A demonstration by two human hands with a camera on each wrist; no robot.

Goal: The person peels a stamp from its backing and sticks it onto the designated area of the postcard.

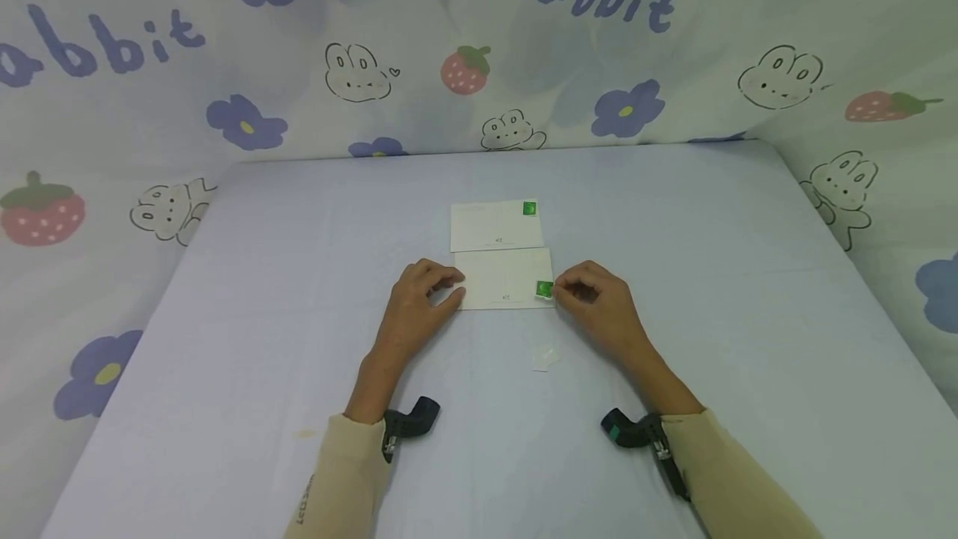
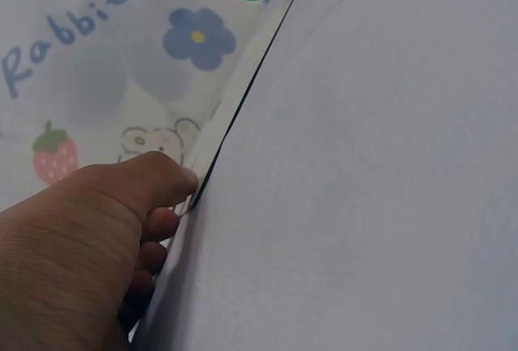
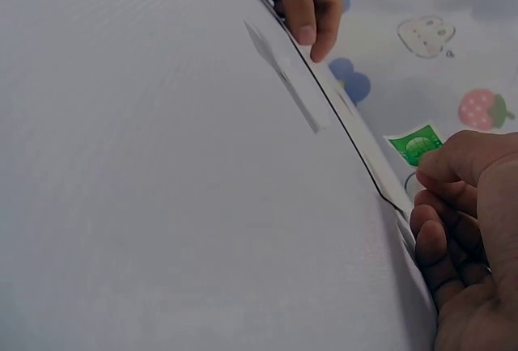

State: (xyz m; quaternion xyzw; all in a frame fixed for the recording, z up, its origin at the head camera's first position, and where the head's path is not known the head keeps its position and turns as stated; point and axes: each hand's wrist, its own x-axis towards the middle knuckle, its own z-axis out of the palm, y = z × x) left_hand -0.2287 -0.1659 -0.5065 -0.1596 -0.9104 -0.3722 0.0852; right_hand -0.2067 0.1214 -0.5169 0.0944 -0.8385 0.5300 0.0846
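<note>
Two white rectangular mailers, envelopes or postcards, lie one above the other. The far one (image 1: 486, 227) carries a green stamp in its upper right corner. My right hand (image 1: 601, 302) pinches another green stamp (image 1: 544, 289) by its right edge, above the lower right part of the near mailer (image 1: 494, 281); in the right wrist view this stamp (image 3: 417, 145) appears tilted up at the thumb and fingertip. My left hand (image 1: 417, 306) rests at the near mailer's left edge, thumb and fingers apart, fingertips touching it. Its lower fingers are partly hidden in the left wrist view.
A small translucent scrap of paper (image 1: 545, 357) lies on the white tabletop (image 1: 299, 273), just in front of the near mailer. Behind the table hangs a patterned cloth (image 1: 419, 23). Each wrist wears a black camera mount (image 1: 412, 420).
</note>
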